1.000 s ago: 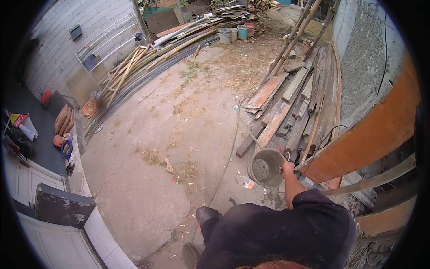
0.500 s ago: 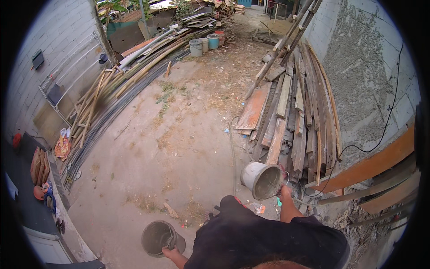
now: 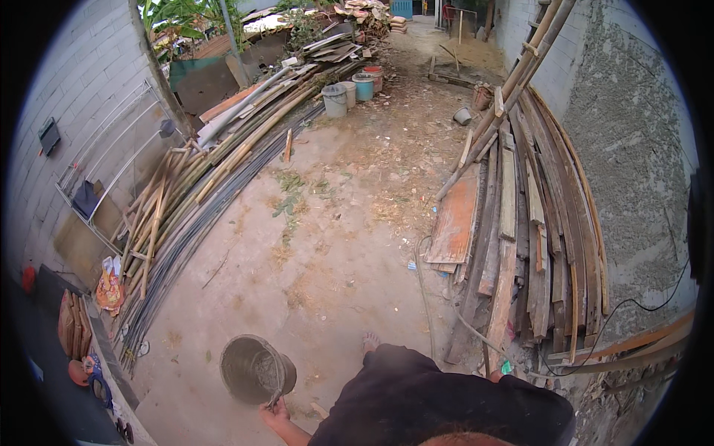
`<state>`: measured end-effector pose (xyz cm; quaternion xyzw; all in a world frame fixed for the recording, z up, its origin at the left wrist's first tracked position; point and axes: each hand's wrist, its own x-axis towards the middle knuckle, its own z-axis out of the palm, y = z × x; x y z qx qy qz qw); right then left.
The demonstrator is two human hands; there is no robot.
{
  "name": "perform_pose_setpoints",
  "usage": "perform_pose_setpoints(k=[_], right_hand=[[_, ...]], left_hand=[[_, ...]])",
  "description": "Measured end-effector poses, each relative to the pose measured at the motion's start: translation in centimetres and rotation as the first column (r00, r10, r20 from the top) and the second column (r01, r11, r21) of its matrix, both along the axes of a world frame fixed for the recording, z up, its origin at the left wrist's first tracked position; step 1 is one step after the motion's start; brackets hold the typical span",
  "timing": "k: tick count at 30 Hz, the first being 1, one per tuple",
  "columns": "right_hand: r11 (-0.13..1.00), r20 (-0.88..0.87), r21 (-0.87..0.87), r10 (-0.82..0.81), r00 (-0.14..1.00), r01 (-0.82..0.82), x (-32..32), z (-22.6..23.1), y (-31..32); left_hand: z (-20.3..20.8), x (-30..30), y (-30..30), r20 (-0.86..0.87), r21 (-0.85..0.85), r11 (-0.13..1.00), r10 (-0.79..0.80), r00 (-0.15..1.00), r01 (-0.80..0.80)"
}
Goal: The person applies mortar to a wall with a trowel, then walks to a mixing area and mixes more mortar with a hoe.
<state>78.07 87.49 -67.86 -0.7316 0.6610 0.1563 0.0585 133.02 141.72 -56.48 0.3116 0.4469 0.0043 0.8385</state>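
Note:
A grey, cement-stained bucket (image 3: 239,372) hangs tilted at the lower left, its open mouth toward me. The fingers of my left hand (image 3: 277,413) are closed on its handle at the near side. Wet-looking grey residue coats the inside. A small patch of my right hand (image 3: 496,376) shows beyond my dark shirt (image 3: 446,398), near the ends of the planks. Its fingers are hidden, and the second bucket is out of sight.
Long planks (image 3: 509,245) lie stacked along the right wall, with slanting poles (image 3: 513,97) above. Bamboo and metal rods (image 3: 223,178) line the left side. Several buckets (image 3: 335,101) stand further off. A hose (image 3: 426,297) runs on the ground by the planks.
The view has moved forward along the yard. The left bucket has swung slightly up and left. The pale bucket in my right hand has passed out of sight behind my body.

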Motion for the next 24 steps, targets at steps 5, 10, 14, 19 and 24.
perform_pose_setpoints(k=[5,10,14,19,24], right_hand=[[0.995,0.127,-0.102,0.015,0.992,-0.002,14.7,3.3,-5.1],[0.112,0.574,0.606,-0.747,-0.335,0.787,30.2,3.6,-13.4],[0.439,0.748,0.525,-0.647,-0.149,0.729,28.8,-1.6,-17.5],[0.257,0.665,0.710,-0.549,-0.506,0.655,45.7,6.2,-21.3],[0.326,0.691,0.701,-0.531,-0.491,0.634,53.2,9.0,-30.9]], left_hand=[[-1.8,9.4,-8.0,-0.247,-0.001,0.993,-0.119,0.962,0.122],[3.6,12.6,-17.9,-0.302,0.584,0.668,-0.349,0.887,0.461],[0.3,19.2,-26.5,-0.539,0.697,0.080,-0.597,0.594,0.713],[-4.3,33.8,-29.2,-0.502,0.726,0.011,-0.675,0.541,0.688],[-6.3,53.0,-40.7,-0.312,0.033,0.930,-0.338,0.888,0.365]])
